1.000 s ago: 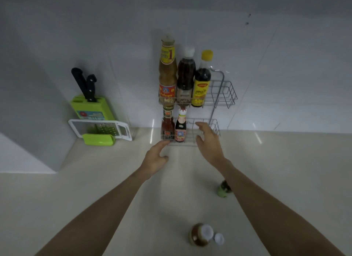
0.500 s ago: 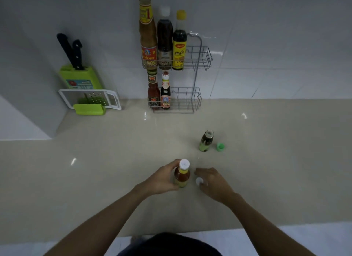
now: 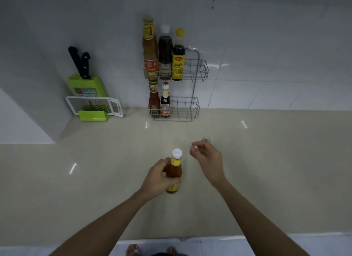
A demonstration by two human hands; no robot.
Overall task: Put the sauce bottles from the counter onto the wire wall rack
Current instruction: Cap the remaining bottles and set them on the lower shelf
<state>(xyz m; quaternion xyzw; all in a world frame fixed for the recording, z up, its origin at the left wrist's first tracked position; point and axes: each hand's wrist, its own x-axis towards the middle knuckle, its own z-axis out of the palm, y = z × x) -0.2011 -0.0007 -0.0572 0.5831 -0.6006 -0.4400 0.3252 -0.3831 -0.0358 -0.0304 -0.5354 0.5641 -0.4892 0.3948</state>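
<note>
My left hand (image 3: 159, 179) grips an orange sauce bottle (image 3: 174, 171) with a yellow label and a white top, held upright just above the counter. My right hand (image 3: 208, 160) hovers to its right, pinching a small white cap (image 3: 194, 147) between the fingertips. Behind that hand, only the top of a second small bottle (image 3: 205, 138) shows; the rest is hidden. The wire wall rack (image 3: 196, 72) hangs on the tiles. Its upper basket holds three tall bottles at the left. Its lower basket (image 3: 187, 109) holds two small bottles at the left.
A green knife block (image 3: 86, 86) with two black-handled knives stands at the back left, with a white and green grater (image 3: 95, 109) leaning before it. A white wall corner juts in at the far left. The beige counter's front edge runs along the bottom.
Both hands drew back from the rack to the near counter. My left hand took hold of the orange bottle and lifted it; my right hand picked up the white cap.
</note>
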